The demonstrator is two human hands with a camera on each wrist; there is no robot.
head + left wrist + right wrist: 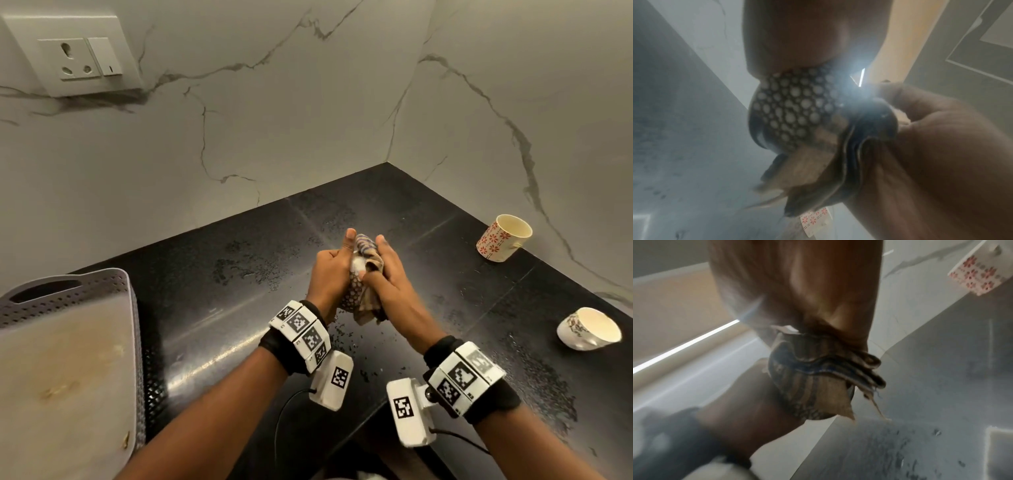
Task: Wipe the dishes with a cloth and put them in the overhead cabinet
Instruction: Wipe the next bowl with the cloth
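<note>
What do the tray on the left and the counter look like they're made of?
The tray looks like grey matte plastic, judging by its moulded perforated rim and cut-out handle. The counter looks like polished black stone, probably granite: glossy reflections, fine speckle, visible slab joints.

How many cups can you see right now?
3: a dotted cup held in both hands with the cloth, a red-flowered cup by the right wall, and a white cup near the counter's right edge.
</note>
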